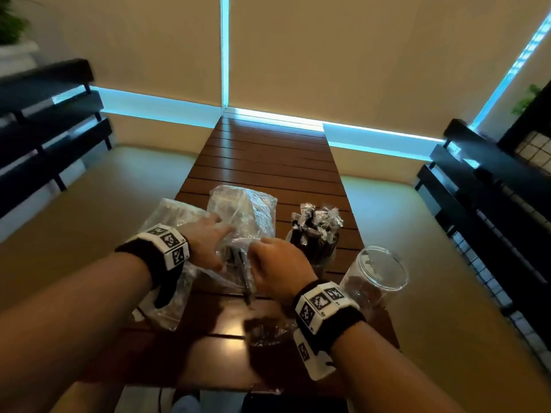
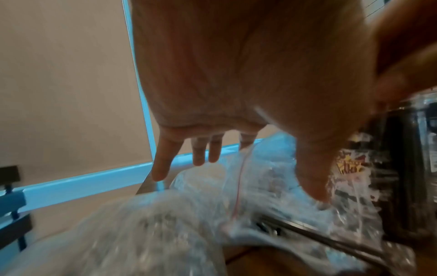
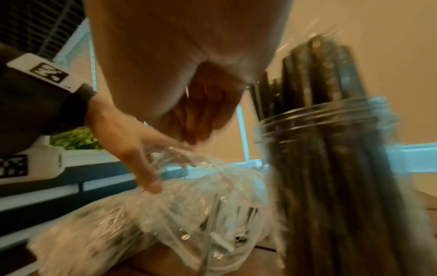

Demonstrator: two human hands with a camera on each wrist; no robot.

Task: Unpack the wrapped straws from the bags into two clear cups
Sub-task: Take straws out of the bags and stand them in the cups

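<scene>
Left hand (image 1: 205, 242) fingers (image 2: 163, 160) spread, pressing the clear bag (image 1: 241, 216) mid-surface (image 1: 268, 156). Right hand (image 1: 278, 265) fingers curled at the bag mouth, probably pinching film; blurred. Leftover straws (image 1: 246, 281) lie long-axis near-far, tips poking near. Risks: film tears, straws spill; wrist bumps full cup (image 1: 316, 234) right, empty cup (image 1: 375, 272) nearer.

Two clear cups (image 1: 376, 275) (image 1: 316, 248), two plastic bags (image 1: 243, 216) (image 1: 167, 222), two hands (image 1: 205, 242) (image 1: 278, 266).
</scene>
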